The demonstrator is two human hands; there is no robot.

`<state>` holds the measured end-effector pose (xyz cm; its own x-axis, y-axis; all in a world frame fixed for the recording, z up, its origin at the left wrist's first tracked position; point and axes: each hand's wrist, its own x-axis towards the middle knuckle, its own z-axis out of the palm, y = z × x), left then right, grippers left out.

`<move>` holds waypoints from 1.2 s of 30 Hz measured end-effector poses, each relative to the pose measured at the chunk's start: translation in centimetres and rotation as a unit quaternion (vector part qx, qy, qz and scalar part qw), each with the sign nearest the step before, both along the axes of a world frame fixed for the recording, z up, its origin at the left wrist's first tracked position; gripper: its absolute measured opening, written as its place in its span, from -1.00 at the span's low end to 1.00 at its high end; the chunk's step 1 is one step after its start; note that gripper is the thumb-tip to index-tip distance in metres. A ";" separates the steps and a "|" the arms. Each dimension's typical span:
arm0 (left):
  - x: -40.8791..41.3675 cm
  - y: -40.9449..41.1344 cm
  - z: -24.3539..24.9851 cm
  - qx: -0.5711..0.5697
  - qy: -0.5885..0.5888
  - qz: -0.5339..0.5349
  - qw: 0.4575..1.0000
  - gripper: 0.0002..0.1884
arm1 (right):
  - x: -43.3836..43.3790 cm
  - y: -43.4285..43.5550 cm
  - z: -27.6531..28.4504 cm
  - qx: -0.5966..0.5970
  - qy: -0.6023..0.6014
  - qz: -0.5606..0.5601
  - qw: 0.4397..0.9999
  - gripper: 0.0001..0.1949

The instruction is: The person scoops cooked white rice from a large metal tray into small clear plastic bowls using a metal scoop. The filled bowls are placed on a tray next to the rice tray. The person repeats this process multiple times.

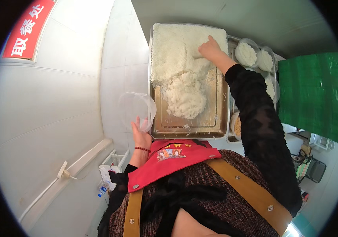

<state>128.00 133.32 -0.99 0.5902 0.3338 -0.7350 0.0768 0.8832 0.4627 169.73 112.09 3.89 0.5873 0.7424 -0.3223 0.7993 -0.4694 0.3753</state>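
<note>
A large metal tray (163,132) of cooked white rice (169,50) lies before me. The far part of the rice is a flat slab, while a loose heap (186,97) rests nearer, with bare metal around its front. Over the far right of the slab is my right hand (211,50), index finger stretched out and the others curled. Whether something is held under those fingers is hidden. At the tray's left side, my left hand (141,136) grips a clear round plastic tub (136,108), tilted and apparently without contents.
Right of the tray, a second metal tray (232,44) carries several clear tubs of rice (247,54) and a tub with brownish food (237,126), partly behind my sleeve. A green plastic-wrapped stack (311,94) stands farther right. A white wall (68,97) runs along the left.
</note>
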 end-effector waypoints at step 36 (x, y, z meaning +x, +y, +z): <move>3.7 2.0 0.4 0.016 0.012 -0.120 0.993 -0.29 | -34.2 -7.8 -1.3 0.323 0.079 -0.466 0.820 -0.42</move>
